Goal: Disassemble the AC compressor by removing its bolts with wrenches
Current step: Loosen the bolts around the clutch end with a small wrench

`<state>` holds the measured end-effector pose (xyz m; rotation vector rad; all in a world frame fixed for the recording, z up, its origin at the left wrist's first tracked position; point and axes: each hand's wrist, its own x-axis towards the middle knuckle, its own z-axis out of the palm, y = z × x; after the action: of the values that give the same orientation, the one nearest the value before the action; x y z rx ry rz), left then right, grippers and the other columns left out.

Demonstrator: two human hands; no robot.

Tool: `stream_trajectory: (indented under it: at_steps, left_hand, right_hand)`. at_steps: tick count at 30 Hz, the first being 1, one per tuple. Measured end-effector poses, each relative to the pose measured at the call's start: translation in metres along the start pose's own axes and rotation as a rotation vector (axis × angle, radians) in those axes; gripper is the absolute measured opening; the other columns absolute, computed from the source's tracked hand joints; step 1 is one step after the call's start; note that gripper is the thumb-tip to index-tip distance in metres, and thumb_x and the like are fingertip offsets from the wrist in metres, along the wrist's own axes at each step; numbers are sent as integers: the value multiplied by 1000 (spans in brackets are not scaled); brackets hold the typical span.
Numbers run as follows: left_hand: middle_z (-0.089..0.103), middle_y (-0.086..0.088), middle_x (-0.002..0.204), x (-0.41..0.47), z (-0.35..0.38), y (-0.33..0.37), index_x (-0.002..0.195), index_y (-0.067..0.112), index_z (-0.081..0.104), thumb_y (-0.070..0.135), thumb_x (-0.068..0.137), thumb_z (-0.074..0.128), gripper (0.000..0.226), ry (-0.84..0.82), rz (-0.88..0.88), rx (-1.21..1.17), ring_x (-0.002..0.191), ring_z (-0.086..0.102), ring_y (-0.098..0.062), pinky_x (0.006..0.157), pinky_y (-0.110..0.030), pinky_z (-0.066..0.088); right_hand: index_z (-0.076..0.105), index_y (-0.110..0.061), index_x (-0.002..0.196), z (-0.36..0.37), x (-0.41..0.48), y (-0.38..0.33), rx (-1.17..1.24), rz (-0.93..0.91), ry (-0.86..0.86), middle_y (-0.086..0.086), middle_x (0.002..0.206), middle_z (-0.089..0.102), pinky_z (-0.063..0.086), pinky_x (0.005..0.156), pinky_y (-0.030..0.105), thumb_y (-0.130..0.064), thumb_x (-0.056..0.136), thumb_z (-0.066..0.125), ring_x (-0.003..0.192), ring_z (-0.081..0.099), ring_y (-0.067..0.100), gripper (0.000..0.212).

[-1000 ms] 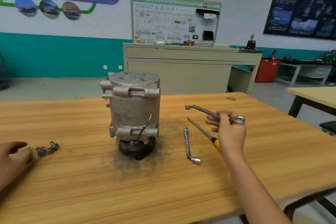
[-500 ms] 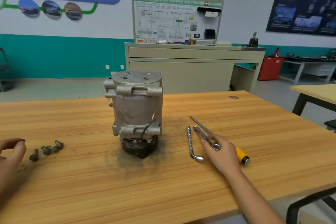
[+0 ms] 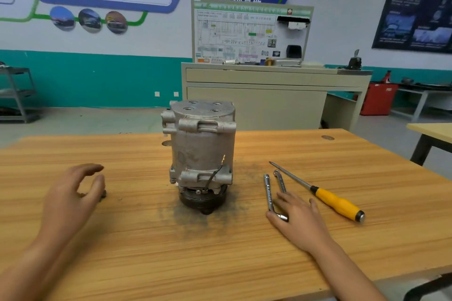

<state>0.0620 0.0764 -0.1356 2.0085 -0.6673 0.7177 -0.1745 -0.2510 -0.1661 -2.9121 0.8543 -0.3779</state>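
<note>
Cast metal compressor (image 3: 201, 151) stands upright on pulley, middle of desk (image 3: 367, 178). Looks heavy, rigid, greasy; better to hold by side lugs. Left hand (image 3: 71, 193) loosely curved, holds nothing. Right hand (image 3: 297, 217) flat, fingers straight, rests on wrenches (image 3: 268, 190).

Left grip (image 3: 73, 193) loosely cupped — right grip (image 3: 299, 219) flat, splayed, palm down.

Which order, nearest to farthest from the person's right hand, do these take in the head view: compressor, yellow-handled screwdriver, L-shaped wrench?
1. The L-shaped wrench, touching the right hand at the thumb.
2. The yellow-handled screwdriver, just right of the fingers.
3. The compressor, off to the left, mid-table.
</note>
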Motion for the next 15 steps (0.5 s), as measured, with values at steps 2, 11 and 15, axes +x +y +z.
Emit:
stream_trajectory:
  at_steps: [2,11,15]
  left_hand:
    - [60,1,104,2,14,23,109,9,64,6,89,60,21,-53,-6,-74,86,58,-19,65,-8,40]
    - [41,8,141,43,69,101,142,21,35,53,79,43,71,-340,-229,-758,127,38,-8,97,-22,36]
    - [38,0,145,57,76,104,147,16,23,52,79,56,84,-382,-116,-763,123,41,-8,74,1,40]
  right_hand:
    - [31,-32,142,-2,-1,-1,41,-30,64,-16,150,22,1,113,42,-61,88,38,139,11,4,62]
    - [4,-39,145,-57,48,-85,1043,-221,37,-14,152,15,24,108,35,-86,39,58,137,18,4,128]
    - [9,-24,146,-69,81,-104,1183,-392,-49,-10,135,41,44,86,13,-37,62,74,114,47,-11,107]
